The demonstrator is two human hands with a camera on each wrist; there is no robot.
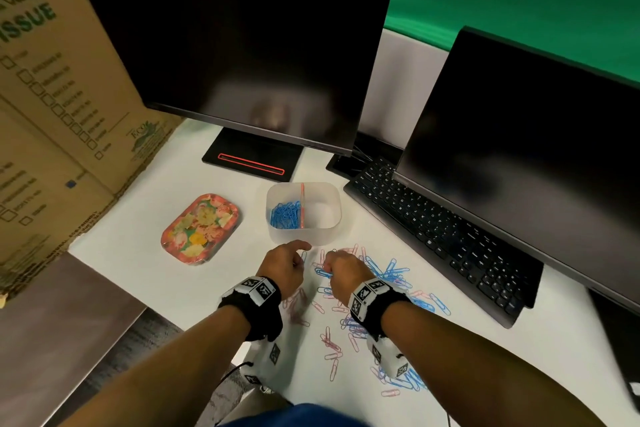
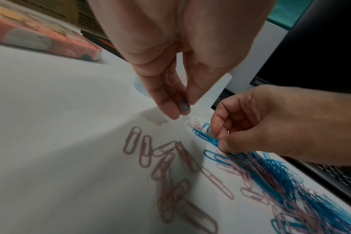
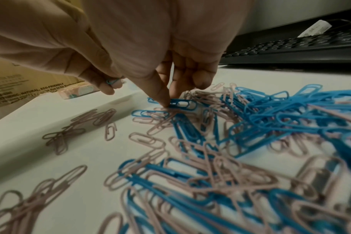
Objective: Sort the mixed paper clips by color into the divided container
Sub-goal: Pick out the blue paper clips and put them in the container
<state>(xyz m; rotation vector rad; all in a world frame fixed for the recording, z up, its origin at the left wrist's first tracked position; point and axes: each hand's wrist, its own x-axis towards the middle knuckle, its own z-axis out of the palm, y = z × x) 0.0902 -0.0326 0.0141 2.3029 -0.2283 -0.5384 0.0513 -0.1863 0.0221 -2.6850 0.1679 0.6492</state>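
Observation:
A translucent divided container stands ahead of my hands; its left compartment holds several blue clips, and the right compartment looks bare. A mixed heap of blue and pink paper clips is spread over the white table. My left hand hovers just above the table and pinches one blue clip between thumb and fingers. My right hand reaches down at the heap's near edge, and its thumb and fingers pinch a blue clip lying there. Both hands are close together, in front of the container.
A flowered tin lies left of the container. A black keyboard and two dark monitors border the right and back. Cardboard boxes stand at the left. Loose pink clips lie under the left hand.

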